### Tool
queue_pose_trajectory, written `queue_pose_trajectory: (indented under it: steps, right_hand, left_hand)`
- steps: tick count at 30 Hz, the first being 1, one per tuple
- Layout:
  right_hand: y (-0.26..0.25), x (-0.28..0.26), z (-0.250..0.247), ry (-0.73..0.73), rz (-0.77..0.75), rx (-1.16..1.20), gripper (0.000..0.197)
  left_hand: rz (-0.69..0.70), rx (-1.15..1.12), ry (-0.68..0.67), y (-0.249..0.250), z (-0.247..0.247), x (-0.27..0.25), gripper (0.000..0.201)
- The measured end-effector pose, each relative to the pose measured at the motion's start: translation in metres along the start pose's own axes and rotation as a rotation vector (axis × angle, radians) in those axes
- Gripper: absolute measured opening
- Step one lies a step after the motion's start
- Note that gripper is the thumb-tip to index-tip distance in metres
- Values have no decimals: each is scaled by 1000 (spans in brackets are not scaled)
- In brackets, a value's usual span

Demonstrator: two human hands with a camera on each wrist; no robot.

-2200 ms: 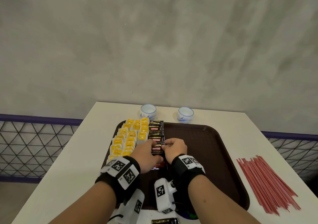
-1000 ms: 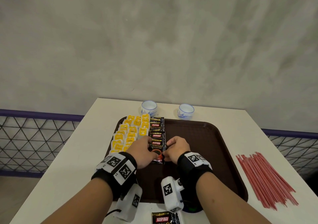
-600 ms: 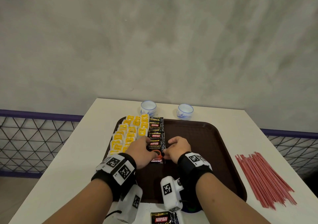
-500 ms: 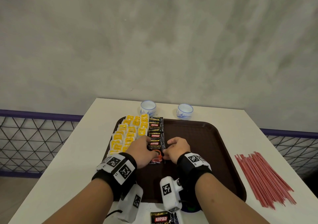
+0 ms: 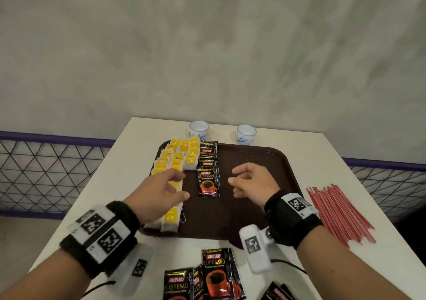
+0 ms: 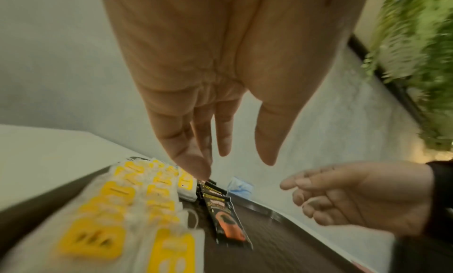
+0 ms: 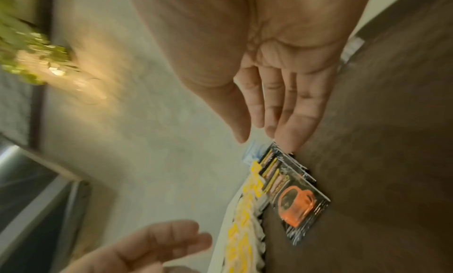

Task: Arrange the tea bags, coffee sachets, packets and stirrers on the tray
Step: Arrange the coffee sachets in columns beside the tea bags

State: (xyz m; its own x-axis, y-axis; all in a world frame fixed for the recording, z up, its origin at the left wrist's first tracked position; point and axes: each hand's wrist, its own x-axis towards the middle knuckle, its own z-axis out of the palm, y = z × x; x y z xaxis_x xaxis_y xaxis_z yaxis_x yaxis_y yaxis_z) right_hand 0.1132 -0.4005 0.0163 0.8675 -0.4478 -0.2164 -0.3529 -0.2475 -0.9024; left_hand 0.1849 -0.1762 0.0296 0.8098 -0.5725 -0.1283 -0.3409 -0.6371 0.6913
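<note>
- Hovering empty above the brown plastic tray [image 5: 265, 161], the left hand [image 5: 156, 191] and right hand [image 5: 253, 184] have relaxed, loosely parted fingers
- black coffee sachets [image 5: 208, 172] lie overlapped between them; yellow-tagged tea bags [image 5: 177, 159] lie just left
- red stirrers [image 5: 338, 212] rest on the white table [image 5: 129, 156]

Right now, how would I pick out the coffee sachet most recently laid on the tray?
Find the brown tray, then the column of black sachets beside the yellow tea bags. It is the nearest sachet, the only one showing its whole red cup.
</note>
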Motion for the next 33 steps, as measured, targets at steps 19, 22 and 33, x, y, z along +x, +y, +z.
queue_pose_trajectory:
  steps: [19, 22, 33]
  right_hand:
    - [28, -135, 51, -209, 192, -785, 69]
    - [32, -135, 44, -181, 214, -621, 49]
    - [34, -149, 12, -67, 79, 131, 18]
  left_hand:
    - [-55, 400, -88, -20, 81, -127, 67]
    - [-107, 373, -85, -23, 77, -128, 67]
    - [-270, 182, -69, -30, 77, -129, 59]
